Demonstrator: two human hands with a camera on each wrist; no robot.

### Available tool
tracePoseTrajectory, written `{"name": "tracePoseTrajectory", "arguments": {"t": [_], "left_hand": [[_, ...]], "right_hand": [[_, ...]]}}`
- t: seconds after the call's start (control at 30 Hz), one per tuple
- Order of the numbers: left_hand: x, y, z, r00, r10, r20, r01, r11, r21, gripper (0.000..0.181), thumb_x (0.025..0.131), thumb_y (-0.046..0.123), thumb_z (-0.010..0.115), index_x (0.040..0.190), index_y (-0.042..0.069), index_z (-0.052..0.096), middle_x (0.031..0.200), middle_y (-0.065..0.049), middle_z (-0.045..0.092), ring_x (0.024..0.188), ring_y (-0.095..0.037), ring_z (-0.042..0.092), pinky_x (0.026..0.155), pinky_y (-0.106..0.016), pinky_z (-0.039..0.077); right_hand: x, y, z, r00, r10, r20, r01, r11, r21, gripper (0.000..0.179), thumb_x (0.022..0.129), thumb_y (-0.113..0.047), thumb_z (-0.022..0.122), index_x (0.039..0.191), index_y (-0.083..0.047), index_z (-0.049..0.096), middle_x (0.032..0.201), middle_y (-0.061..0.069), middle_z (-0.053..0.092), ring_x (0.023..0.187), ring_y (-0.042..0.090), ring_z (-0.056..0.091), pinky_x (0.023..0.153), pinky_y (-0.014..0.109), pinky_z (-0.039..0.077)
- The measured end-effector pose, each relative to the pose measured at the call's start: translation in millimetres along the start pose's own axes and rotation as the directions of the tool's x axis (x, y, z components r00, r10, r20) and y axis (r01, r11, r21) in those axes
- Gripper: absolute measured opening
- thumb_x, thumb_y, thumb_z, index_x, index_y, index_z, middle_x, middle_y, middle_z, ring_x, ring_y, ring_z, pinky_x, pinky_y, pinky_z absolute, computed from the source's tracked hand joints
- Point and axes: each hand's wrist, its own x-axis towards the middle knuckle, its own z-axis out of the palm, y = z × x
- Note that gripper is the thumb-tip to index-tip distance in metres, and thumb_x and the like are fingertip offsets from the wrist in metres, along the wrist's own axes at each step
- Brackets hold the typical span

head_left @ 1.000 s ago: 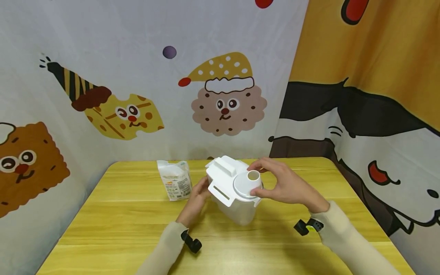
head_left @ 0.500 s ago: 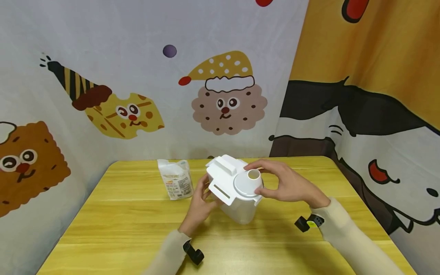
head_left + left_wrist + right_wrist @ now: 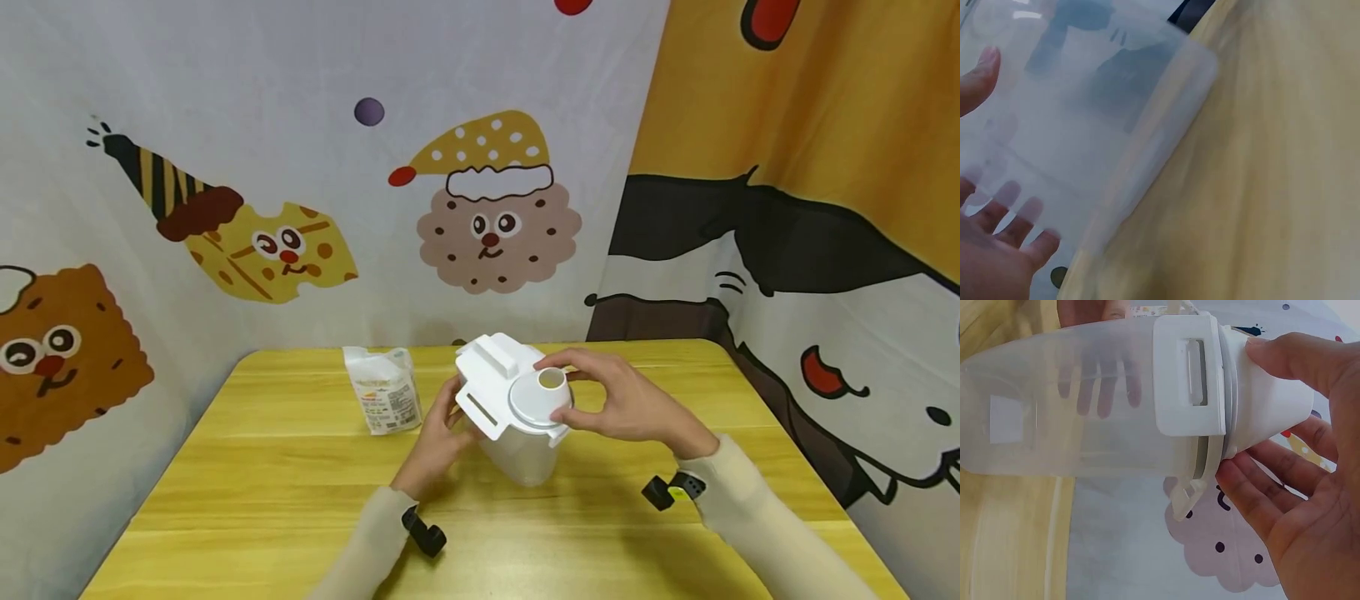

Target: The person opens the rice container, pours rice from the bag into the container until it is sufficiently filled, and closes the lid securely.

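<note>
A translucent plastic storage container (image 3: 525,458) with a white lid (image 3: 480,375) stands tilted over the middle of the table. My left hand (image 3: 435,443) grips its left side; in the left wrist view, thumb and fingers spread around the clear wall (image 3: 1085,131). Set in the lid's near right end is a round white cap with a short open spout (image 3: 552,380). My right hand (image 3: 630,402) holds this cap between thumb and fingers, and the right wrist view shows the cone-shaped cap (image 3: 1266,403) within that grasp. No contents show through the container (image 3: 1097,444).
Left of the container, a white printed packet (image 3: 384,396) stands upright on the wooden table (image 3: 247,483). Behind the table's back edge hangs a cartoon-printed curtain (image 3: 315,75). Each wrist wears a black strap with a small camera (image 3: 424,533).
My left hand has shifted forward and inward around the container's side, its thumb coming to the near face. The container has turned slightly, while my right hand stays at the cap.
</note>
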Motion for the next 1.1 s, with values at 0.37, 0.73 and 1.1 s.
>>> {"name": "tracePoseTrajectory", "arguments": {"t": [0.37,0.73,1.1], "left_hand": [[22.9,-4.8,-15.2,0.984,-0.01,0.179,0.011,1.0,-0.004,0.086,0.085,-0.009,0.071,0.158,0.009,0.031,0.165,-0.017,0.032,0.154,-0.037,0.031,0.127,-0.053,0.03],[29.1,-7.0,-19.3,0.965,-0.02,0.263,0.033,0.998,-0.044,0.089,0.087,-0.012,0.066,0.161,0.006,0.021,0.166,-0.022,0.028,0.155,-0.039,0.027,0.127,-0.054,0.028],[28.4,-5.7,-19.8,0.965,-0.016,0.263,0.03,0.998,-0.051,0.088,0.086,-0.013,0.065,0.161,0.005,0.022,0.166,-0.022,0.029,0.154,-0.038,0.027,0.127,-0.055,0.027]], "right_hand": [[2.3,-11.6,7.1,0.999,0.018,-0.05,-0.019,0.999,-0.035,0.056,0.082,-0.032,0.088,0.131,-0.02,0.063,0.127,-0.009,0.067,0.112,0.009,0.062,0.09,0.035,0.063],[4.7,-15.0,9.1,0.998,-0.017,-0.061,0.012,0.996,-0.087,0.055,0.082,-0.034,0.088,0.129,-0.017,0.064,0.127,-0.008,0.067,0.112,0.008,0.063,0.089,0.032,0.063],[-2.3,-24.7,9.7,0.999,-0.047,-0.021,0.041,0.976,-0.212,0.074,0.083,-0.037,0.087,0.145,-0.021,0.052,0.146,-0.003,0.056,0.126,0.012,0.059,0.096,0.033,0.061]]}}
